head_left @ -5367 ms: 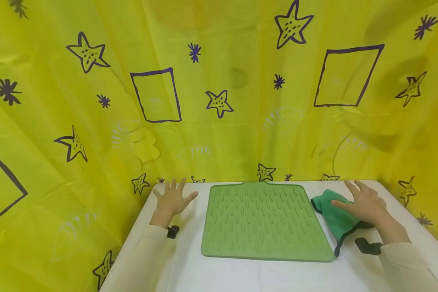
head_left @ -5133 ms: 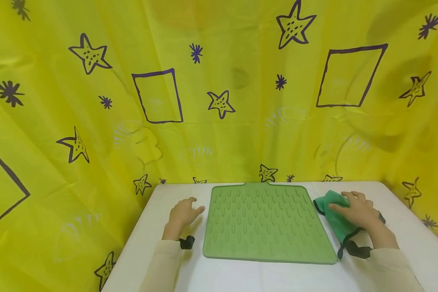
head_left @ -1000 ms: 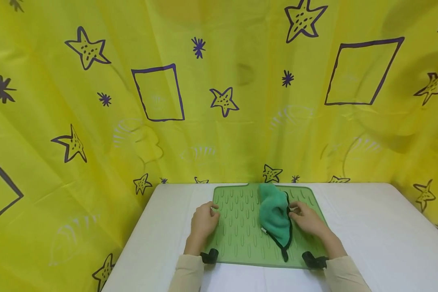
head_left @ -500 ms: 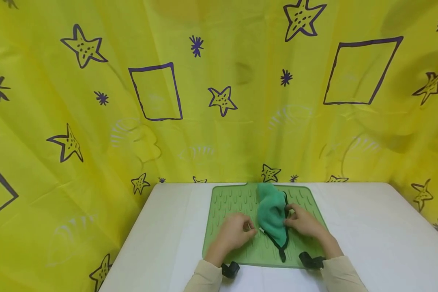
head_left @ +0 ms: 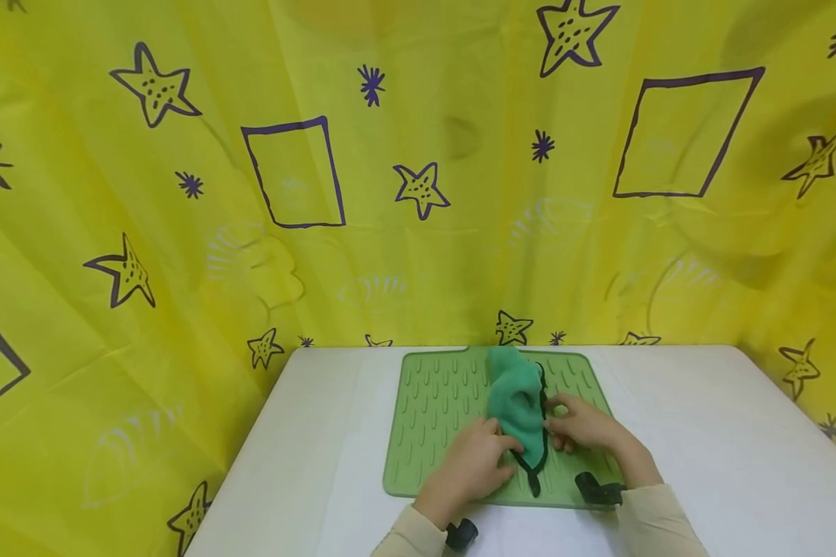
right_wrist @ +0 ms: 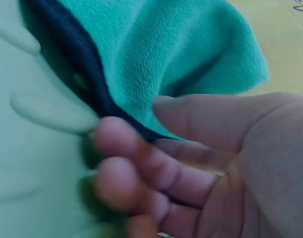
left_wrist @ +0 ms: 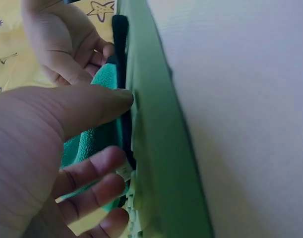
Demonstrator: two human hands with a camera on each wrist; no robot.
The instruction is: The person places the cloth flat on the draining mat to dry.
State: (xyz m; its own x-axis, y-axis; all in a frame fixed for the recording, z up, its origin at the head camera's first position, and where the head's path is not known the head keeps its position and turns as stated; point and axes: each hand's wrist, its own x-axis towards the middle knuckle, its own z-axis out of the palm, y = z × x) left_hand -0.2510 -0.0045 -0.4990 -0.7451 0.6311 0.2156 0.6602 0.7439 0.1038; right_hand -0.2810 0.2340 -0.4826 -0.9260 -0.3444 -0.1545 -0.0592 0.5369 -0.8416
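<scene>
A green cloth point(head_left: 517, 406) with a dark hem lies in loose folds on a light green ridged mat point(head_left: 425, 418). A dark loop point(head_left: 534, 481) sticks out at its near corner. My left hand point(head_left: 472, 464) is at the cloth's lower left edge, its fingertips on the hem. In the left wrist view the thumb point(left_wrist: 104, 106) reaches over the hem, other fingers spread apart below it near a small white tag point(left_wrist: 124, 171). I cannot tell whether the hidden forefinger pinches. My right hand point(head_left: 581, 424) pinches the right edge, with the hem point(right_wrist: 119, 119) between thumb and finger.
The mat lies on a white table point(head_left: 299, 433). A yellow curtain point(head_left: 460, 263) with dark stars and squares hangs along the table's far edge. Dark wrist cameras point(head_left: 462, 534) stick out at both sleeves.
Since the first frame the cloth has gone from right of the mat onto it. Over the last second my left hand has moved right to the cloth's lower edge; the right hand stays at its right edge.
</scene>
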